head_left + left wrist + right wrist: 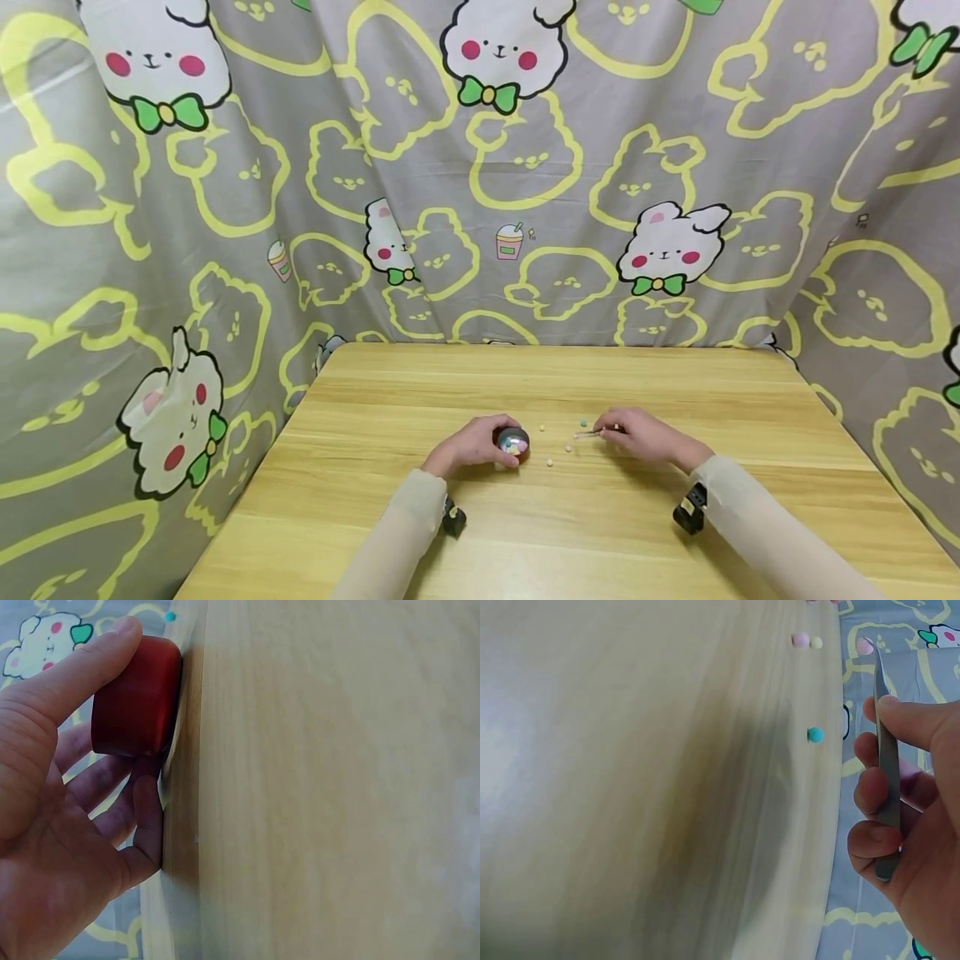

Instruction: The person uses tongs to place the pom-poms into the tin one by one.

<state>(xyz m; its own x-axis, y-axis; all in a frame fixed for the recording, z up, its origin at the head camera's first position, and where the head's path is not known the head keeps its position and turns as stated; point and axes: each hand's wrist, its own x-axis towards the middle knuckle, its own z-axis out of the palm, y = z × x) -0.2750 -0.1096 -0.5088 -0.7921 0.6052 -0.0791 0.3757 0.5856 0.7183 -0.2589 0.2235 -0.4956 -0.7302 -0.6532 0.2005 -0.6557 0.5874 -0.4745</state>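
Observation:
My left hand (476, 442) grips a small round red container (139, 701) at its side, thumb on one side and fingers on the other. Through its open top, in the head view, pale and coloured little balls show inside. In my right hand (647, 437) is a pair of metal tweezers (887, 769), pinched between thumb and fingers. A pink ball (865, 646) sits at the tweezers' tips, above the table. Between the hands lie a teal ball (583, 423), a yellow ball (542, 427), a pink ball (567, 448) and a pale yellow ball (550, 462).
The wooden table (570, 533) reaches back to a grey curtain (450, 183) printed with yellow outlines and white cartoon animals, which also hangs along both sides. A black wrist camera (453, 518) is strapped to the left sleeve, another black camera (690, 510) to the right.

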